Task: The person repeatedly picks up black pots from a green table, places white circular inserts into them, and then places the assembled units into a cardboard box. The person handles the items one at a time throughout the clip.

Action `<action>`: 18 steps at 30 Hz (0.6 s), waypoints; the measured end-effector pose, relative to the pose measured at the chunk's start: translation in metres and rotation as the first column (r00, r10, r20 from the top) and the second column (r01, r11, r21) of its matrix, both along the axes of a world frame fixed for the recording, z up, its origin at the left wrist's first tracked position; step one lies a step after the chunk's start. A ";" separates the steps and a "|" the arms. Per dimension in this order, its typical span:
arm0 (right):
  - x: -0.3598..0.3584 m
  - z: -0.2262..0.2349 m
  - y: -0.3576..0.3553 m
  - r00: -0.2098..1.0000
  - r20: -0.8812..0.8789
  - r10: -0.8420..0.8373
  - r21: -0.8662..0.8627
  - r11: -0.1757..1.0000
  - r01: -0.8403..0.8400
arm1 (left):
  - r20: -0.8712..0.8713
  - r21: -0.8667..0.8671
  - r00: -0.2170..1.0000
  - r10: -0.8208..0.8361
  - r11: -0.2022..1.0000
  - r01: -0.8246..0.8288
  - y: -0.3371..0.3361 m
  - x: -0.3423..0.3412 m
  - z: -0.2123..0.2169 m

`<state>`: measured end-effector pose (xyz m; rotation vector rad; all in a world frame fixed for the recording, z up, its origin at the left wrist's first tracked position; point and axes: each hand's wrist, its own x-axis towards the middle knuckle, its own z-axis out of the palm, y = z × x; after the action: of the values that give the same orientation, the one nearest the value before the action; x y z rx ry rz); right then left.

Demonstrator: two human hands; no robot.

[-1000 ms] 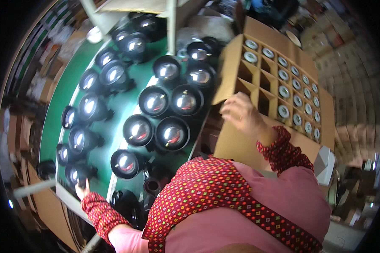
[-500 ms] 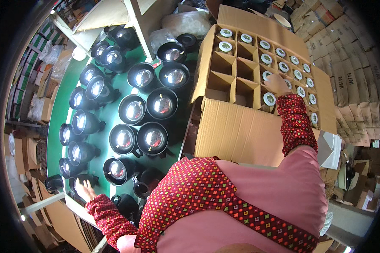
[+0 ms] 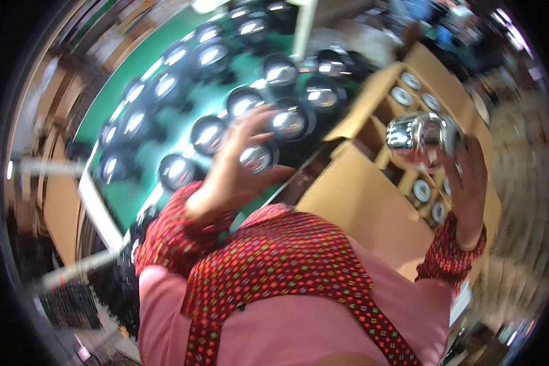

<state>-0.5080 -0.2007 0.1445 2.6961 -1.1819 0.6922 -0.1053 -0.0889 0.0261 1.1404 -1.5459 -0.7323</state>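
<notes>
In my right hand (image 3: 471, 183) is a shiny silver glass vessel, like a vacuum flask liner (image 3: 407, 135), lying on its side above the carton. My fingers grip its right end. My left hand (image 3: 238, 168) is raised over the green table with its fingers spread and nothing in them. Beneath and beyond that hand stand several black jug bodies (image 3: 207, 135), each with a mirrored round inside. Below the held liner, the divided cardboard carton (image 3: 354, 189) has more liners (image 3: 421, 190) standing upright, their pale round ends up. Motion blurs much of the picture.
The green table (image 3: 123, 198) has a pale metal frame (image 3: 100, 201) at its near left. A white post (image 3: 304, 30) rises at the table's far side. Stacked brown cartons (image 3: 524, 183) stand on the right. The open carton's flap leans toward me.
My right hand has lifted a liner out of the carton. My left hand has come up and right from the table's near left edge. The whole view has turned.
</notes>
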 end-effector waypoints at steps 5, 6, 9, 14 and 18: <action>0.120 -0.016 0.051 0.916 0.047 0.399 0.229 0.888 -0.399 | 0.202 -0.144 0.974 -0.105 0.980 0.135 0.012 -0.022 0.017; 0.136 -0.025 0.051 0.872 0.082 0.483 0.230 0.842 -0.488 | 0.168 -0.125 0.978 -0.121 0.982 0.143 0.018 -0.019 0.020; 0.161 -0.080 0.048 0.770 0.493 0.405 0.328 0.733 -0.596 | 0.053 -0.249 0.998 0.041 0.968 -0.027 0.050 -0.005 -0.007; 0.227 -0.151 0.084 0.572 0.817 -0.072 0.555 0.368 -0.746 | -0.231 -0.440 0.959 0.163 0.862 -0.253 0.074 0.002 -0.032; 0.232 -0.201 0.091 0.684 0.729 0.024 0.653 0.275 -0.706 | -0.197 -0.387 0.947 0.253 0.868 -0.312 0.089 0.005 -0.044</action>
<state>-0.2756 -0.1096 -0.0561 4.0878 -1.2024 1.4055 -0.1007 0.0005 -0.0176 0.9432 -1.2963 -0.2587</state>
